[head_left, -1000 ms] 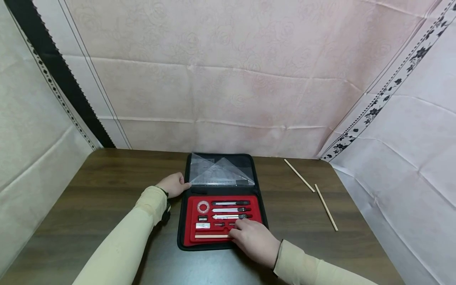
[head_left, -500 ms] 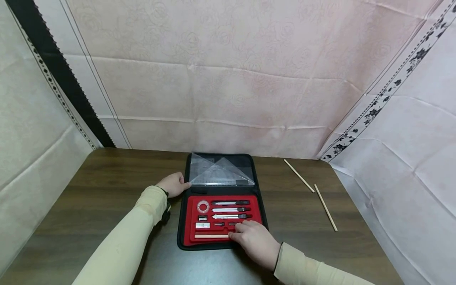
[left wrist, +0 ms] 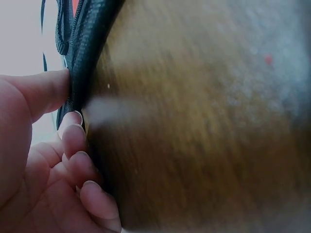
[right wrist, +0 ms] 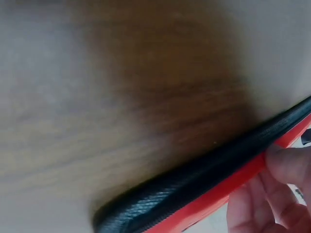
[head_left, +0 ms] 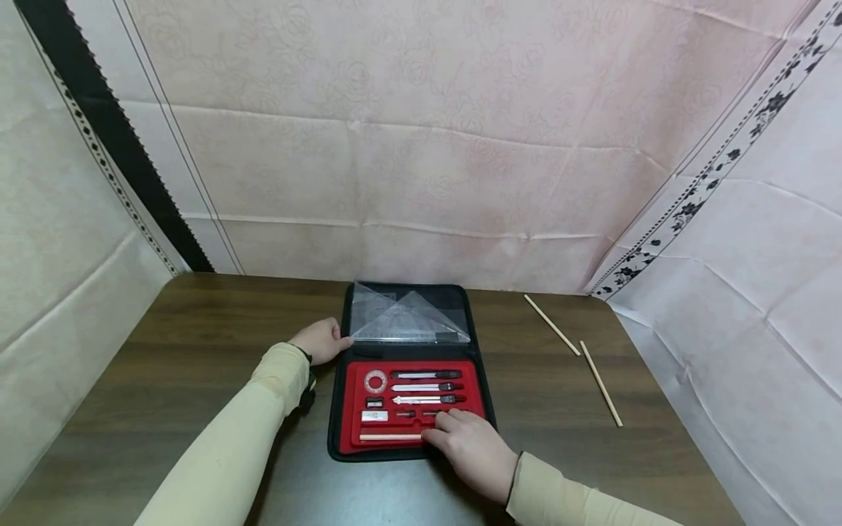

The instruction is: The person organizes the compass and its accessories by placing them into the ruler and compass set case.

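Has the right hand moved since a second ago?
Barely: the right hand stays on the red tray, fingers by the wooden pencil.

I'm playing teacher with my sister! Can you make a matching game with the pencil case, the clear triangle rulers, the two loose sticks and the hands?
Things:
1. left hand
2. right hand
3. clear triangle rulers
4. two loose sticks

Places:
A. on the bare table, right of the case
B. in the far, black half of the open case
C. holds the case's left edge
D. on the red tray, at the right end of the pencil

Pairs: 1-C, 2-D, 3-B, 4-A
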`<state>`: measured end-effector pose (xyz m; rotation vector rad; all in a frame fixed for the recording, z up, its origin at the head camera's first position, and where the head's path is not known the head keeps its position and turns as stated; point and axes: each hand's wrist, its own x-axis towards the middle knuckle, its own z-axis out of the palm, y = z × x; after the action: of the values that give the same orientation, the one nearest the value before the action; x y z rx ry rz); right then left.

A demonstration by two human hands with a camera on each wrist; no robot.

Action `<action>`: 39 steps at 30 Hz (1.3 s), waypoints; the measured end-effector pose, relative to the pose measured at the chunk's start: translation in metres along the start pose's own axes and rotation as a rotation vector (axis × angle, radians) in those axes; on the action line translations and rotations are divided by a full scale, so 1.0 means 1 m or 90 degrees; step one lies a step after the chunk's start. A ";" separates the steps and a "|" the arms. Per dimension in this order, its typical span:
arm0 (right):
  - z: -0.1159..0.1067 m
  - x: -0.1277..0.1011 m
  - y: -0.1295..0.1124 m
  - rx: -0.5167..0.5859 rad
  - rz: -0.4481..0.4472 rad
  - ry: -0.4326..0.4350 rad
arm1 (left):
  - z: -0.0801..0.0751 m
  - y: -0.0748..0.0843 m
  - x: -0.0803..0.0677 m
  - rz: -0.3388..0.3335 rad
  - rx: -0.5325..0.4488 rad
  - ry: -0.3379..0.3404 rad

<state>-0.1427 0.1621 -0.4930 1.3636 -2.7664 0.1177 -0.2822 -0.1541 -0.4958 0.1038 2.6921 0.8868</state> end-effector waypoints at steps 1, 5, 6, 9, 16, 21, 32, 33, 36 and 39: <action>0.001 0.000 0.001 0.013 -0.001 0.004 | 0.000 0.000 0.000 -0.002 -0.001 0.001; 0.001 0.001 0.010 0.080 -0.010 0.020 | 0.000 0.000 0.000 -0.006 0.000 0.003; -0.001 0.001 0.013 0.092 -0.010 0.026 | 0.000 0.000 0.000 -0.007 0.000 0.003; -0.007 0.003 0.028 0.108 0.009 0.052 | -0.001 0.003 -0.002 -0.006 0.003 0.004; -0.023 0.002 0.102 0.093 0.227 0.156 | -0.004 0.008 -0.009 0.001 0.000 0.001; -0.021 -0.013 0.171 0.029 0.385 0.144 | -0.003 0.007 -0.007 0.000 0.002 0.004; -0.015 -0.033 0.231 0.023 0.557 0.045 | -0.002 0.003 -0.004 -0.003 0.002 0.006; -0.014 -0.034 0.233 0.026 0.566 0.043 | -0.002 0.003 -0.003 -0.001 0.001 0.006; -0.013 -0.037 0.238 0.034 0.590 0.036 | -0.002 0.003 -0.003 0.002 0.000 0.006; -0.011 -0.040 0.240 0.037 0.600 0.030 | -0.002 0.002 -0.003 0.005 0.001 0.005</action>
<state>-0.3090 0.3403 -0.4962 -0.0425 -3.1002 0.2547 -0.2802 -0.1535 -0.4923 0.1124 2.7019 0.8891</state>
